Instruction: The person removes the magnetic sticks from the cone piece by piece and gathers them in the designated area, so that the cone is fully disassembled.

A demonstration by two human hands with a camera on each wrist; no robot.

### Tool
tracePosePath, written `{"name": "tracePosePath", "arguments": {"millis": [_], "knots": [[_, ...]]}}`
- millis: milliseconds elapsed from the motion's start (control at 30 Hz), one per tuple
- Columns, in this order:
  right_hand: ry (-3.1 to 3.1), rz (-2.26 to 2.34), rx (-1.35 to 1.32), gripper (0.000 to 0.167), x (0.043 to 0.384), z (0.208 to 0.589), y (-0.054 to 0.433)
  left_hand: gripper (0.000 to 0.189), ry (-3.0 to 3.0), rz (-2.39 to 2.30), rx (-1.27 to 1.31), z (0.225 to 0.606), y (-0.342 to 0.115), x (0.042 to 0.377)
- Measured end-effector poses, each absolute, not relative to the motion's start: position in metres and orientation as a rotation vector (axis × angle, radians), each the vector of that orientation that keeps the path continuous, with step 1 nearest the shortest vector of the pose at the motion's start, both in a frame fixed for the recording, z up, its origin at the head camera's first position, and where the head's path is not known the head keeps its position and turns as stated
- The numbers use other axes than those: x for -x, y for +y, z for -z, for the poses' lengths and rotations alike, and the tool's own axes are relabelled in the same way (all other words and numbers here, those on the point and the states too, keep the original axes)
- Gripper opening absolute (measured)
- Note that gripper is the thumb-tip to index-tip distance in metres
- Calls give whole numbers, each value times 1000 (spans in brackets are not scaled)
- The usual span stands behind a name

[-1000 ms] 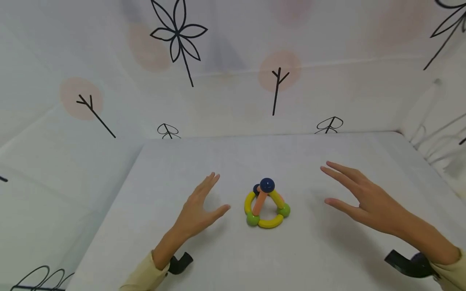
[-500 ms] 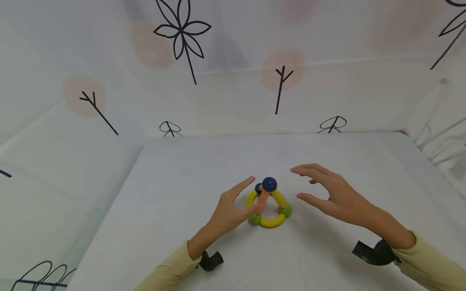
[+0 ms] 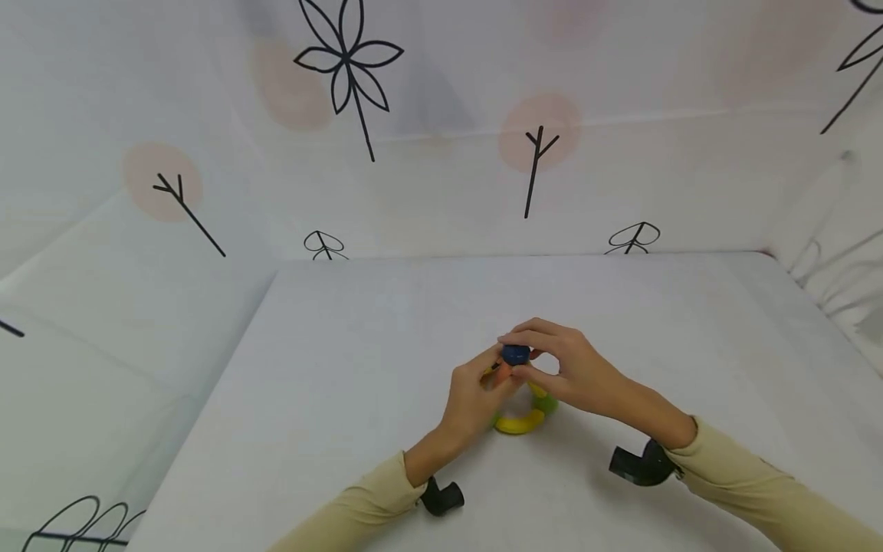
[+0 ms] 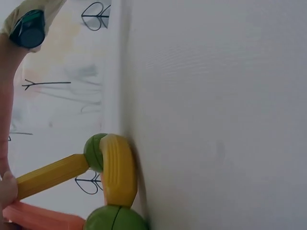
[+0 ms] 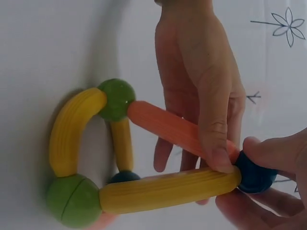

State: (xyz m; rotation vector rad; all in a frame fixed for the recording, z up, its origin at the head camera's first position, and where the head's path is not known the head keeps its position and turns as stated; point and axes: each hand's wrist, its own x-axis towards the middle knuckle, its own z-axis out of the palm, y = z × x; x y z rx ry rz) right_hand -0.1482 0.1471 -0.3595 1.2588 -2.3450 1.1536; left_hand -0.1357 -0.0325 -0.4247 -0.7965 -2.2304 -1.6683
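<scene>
A magnetic stick-and-ball toy stands on the white table, its base a ring of curved yellow sticks and green balls. An orange stick and a yellow stick rise to a dark blue ball at the top. My left hand pinches the orange stick just below that ball, its thumb lying across the stick. From the other side, my right hand holds the blue ball between thumb and fingers. A second dark blue ball sits low at the back, partly hidden.
The white table spreads around the toy, with its far edge against a white fabric wall printed with plant drawings. Black wrist cameras hang under both wrists, near the tabletop.
Both hands have come inward from either side of the toy. The left now grips the orange stick and the right the top blue ball. The toy stands in about the same place.
</scene>
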Motion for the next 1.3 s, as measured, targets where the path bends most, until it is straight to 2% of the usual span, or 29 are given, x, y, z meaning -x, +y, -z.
{"name": "tracePosePath", "arguments": {"millis": [500, 967, 1200, 1300], "knots": [[-2365, -1137, -1131, 44, 146, 360, 143, 41, -2066, 1506, 812, 390, -26, 115], [-2371, -1199, -1037, 42, 141, 359, 141, 43, -2050, 1518, 841, 394, -24, 117], [-2347, -1187, -961, 43, 144, 350, 138, 31, -2039, 1463, 852, 403, -22, 120], [-2357, -1165, -974, 43, 145, 348, 138, 31, -2039, 1448, 839, 415, -22, 126]]}}
